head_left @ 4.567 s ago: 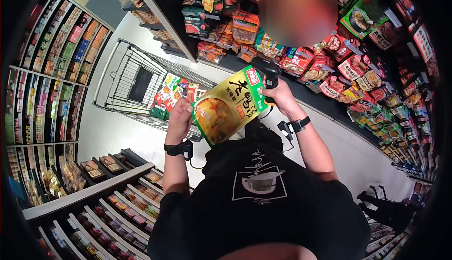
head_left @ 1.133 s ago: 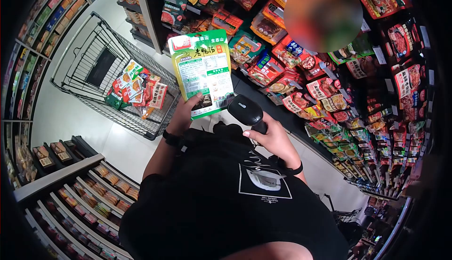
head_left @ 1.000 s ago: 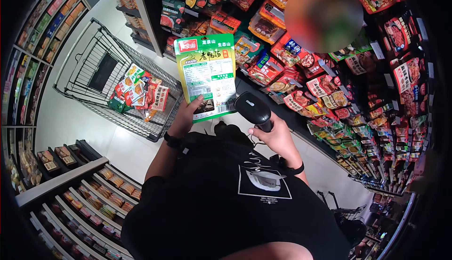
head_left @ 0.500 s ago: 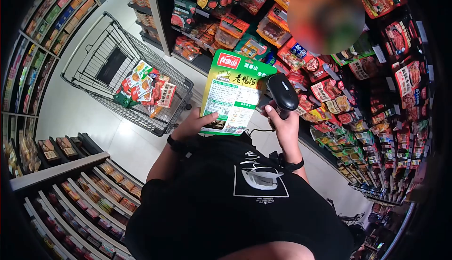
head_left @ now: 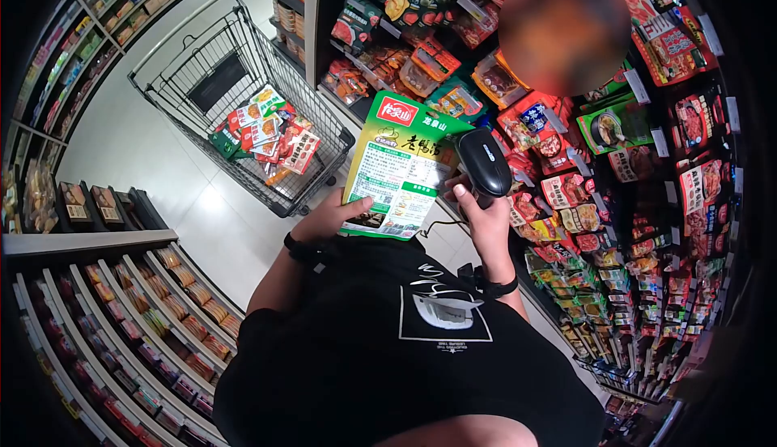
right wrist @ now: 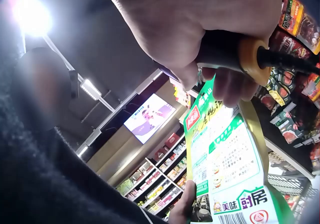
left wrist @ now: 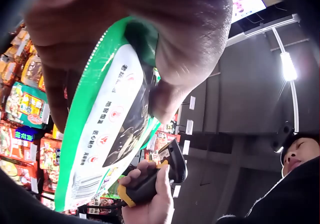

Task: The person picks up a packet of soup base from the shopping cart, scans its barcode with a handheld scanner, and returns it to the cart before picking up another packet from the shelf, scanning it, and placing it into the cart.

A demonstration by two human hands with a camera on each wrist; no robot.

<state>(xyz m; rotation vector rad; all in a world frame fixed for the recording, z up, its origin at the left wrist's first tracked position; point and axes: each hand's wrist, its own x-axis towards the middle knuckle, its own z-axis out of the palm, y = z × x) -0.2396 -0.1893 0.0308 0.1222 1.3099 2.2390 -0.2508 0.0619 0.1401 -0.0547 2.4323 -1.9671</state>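
Note:
My left hand point(head_left: 328, 214) grips the lower left edge of a green and yellow soup pouch point(head_left: 392, 176), thumb on its printed back. The pouch stands tilted in front of my chest, text side facing me; a barcode point(left wrist: 86, 186) shows near its lower edge in the left wrist view. In my right hand point(head_left: 489, 222) is a black barcode scanner point(head_left: 483, 162), its head overlapping the pouch's right edge in the head view. The left wrist view shows my right fingers wrapped around the scanner's black and yellow handle point(left wrist: 145, 190). A cable point(head_left: 441, 223) runs below it.
A wire shopping cart point(head_left: 243, 196) holding several red, green and white packets point(head_left: 267, 135) stands to the left. Shelves of hanging food packets point(head_left: 566, 196) rise at the right. A low display shelf point(head_left: 89, 240) is at lower left.
Earlier both hands held the pouch front side up; it now shows its back, held by my left hand alone. Over the last second pouch and scanner shifted right, the scanner from low corner to upper edge.

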